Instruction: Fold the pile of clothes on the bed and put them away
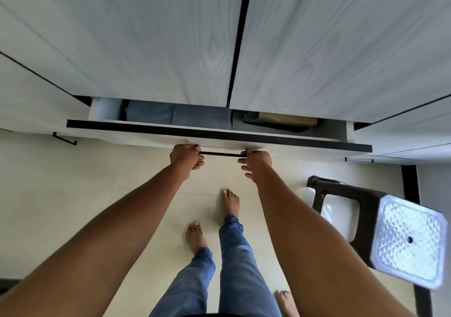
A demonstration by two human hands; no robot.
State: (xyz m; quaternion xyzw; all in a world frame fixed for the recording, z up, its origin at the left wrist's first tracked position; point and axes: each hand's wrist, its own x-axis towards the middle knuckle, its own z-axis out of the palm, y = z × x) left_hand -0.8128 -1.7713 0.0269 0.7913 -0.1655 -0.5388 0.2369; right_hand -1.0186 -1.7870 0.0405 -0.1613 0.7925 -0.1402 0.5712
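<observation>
- A wardrobe drawer [219, 135] stands partly pulled out across the middle of the frame, below two closed wardrobe doors [146, 36].
- The left hand [186, 157] has its fingers curled round the left end of the black bar handle [222, 155] on the drawer front.
- The right hand [256, 162] takes the handle's right end at thumb and forefinger. Its other fingers hang curled just below the bar.
- The clothes that show are already folded and inside the drawer. Grey-blue folded clothes [178, 116] lie in the left half, and an olive folded piece [285, 119] sits on something dark in the right half.
- Neither hand carries any garment, and no bed or loose pile is in view.
- Judgement: this looks like the putting-away stage, with at least one batch stowed.
- Whether the drawer is being shut or opened cannot be told, nor whether clothes remain on the bed.
- A black-legged stool [410, 238] stands at the right edge on the pale tiled floor [85, 182], well apart from the drawer.
</observation>
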